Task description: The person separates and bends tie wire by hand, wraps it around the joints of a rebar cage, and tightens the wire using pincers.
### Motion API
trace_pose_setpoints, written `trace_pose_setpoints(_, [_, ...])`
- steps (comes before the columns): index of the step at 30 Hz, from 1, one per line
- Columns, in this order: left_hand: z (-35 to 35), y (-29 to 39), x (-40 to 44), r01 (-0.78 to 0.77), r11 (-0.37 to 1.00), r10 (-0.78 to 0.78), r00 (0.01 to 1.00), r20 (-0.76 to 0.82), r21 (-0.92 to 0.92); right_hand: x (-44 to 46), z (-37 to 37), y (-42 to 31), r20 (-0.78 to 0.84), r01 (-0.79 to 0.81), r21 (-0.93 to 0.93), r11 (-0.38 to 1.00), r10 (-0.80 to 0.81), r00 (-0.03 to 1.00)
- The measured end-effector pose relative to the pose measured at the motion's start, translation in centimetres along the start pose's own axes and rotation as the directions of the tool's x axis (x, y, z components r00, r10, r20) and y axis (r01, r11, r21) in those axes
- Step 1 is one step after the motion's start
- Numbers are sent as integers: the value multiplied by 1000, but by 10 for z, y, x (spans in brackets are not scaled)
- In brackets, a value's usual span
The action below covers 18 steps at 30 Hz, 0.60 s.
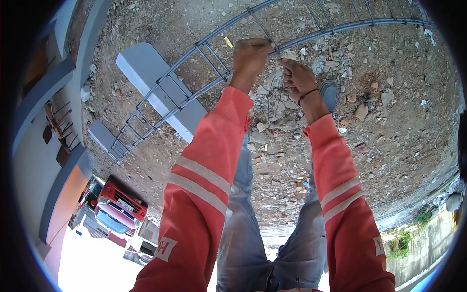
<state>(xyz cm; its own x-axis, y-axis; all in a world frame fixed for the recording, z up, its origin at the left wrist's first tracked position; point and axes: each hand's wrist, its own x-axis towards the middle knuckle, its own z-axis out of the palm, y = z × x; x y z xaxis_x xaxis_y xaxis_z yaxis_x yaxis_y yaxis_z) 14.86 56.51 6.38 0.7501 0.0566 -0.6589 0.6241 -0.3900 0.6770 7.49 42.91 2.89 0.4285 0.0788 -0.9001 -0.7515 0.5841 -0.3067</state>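
Note:
A long rebar cage, made of steel bars with square stirrups, runs from the lower left to the upper right. My left hand is closed at its near bar, fingers pinched where a stirrup meets it. Just right of that joint, my right hand is closed in a pinch, its fingertips close to the bar. What the right fingers hold is too small to make out. Thin loops of wire show against the ground beside the right hand.
A grey block lies under the cage, with a smaller block near its far end. Broken rubble covers the dirt around my shoe. A red vehicle and a building wall stand at left.

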Motion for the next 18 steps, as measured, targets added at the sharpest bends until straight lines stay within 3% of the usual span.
trace_pose_setpoints(4, [5, 0, -5, 10, 1000, -9, 1000, 23, -30, -2, 3, -3, -52, 19, -57, 998, -22, 998])
trace_pose_setpoints(9, [18, -10, -18, -167, 983, 180, 948, -263, 73, -4, 8, -4, -104, 37, -109, 993, -49, 993])
trace_pose_setpoints(12, [26, -11, -23, -209, 974, 227, 913, -340, 90, -4, 9, -6, -124, 29, -157, 987, -49, 991])
trace_pose_setpoints(16, [32, -18, -25, -245, 969, 233, 898, -373, 17, 3, 8, -4, -115, 74, -212, 974, -100, 988])
trace_pose_setpoints(18, [33, -22, -26, -346, 938, 325, 877, -354, 3, 1, 3, -7, -113, 83, -259, 962, -116, 987])
